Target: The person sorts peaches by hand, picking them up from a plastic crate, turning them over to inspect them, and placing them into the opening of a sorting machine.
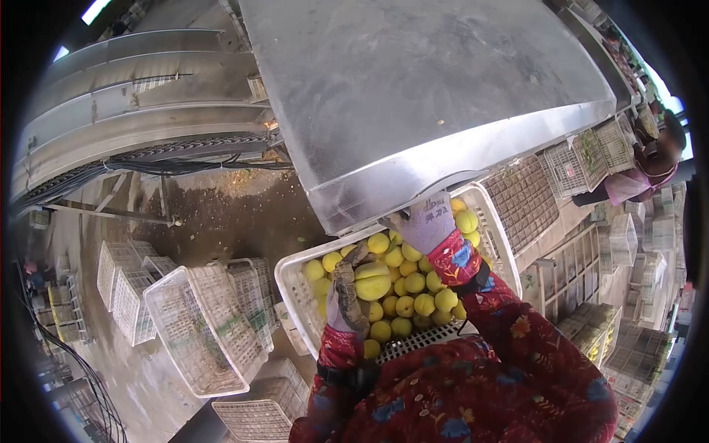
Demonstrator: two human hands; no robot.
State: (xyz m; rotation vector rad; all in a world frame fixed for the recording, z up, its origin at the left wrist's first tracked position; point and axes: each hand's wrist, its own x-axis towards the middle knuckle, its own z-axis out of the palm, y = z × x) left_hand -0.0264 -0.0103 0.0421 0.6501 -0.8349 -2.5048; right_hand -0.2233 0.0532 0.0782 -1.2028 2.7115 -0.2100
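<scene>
My left hand, in a dirt-stained glove, curls round a large yellow peach with a visible seam. It is over the left part of a white plastic crate of yellow peaches. My right hand, in a lavender glove with dark writing on the back, reaches across the crate's far side. Its fingertips come right to the front edge of a grey metal table and are mostly hidden. Both forearms wear red floral sleeves.
White crates stand on the wet floor at left, below a metal conveyor frame with black cables. More crates line the right side, near another person. A wooden pallet leans nearby.
</scene>
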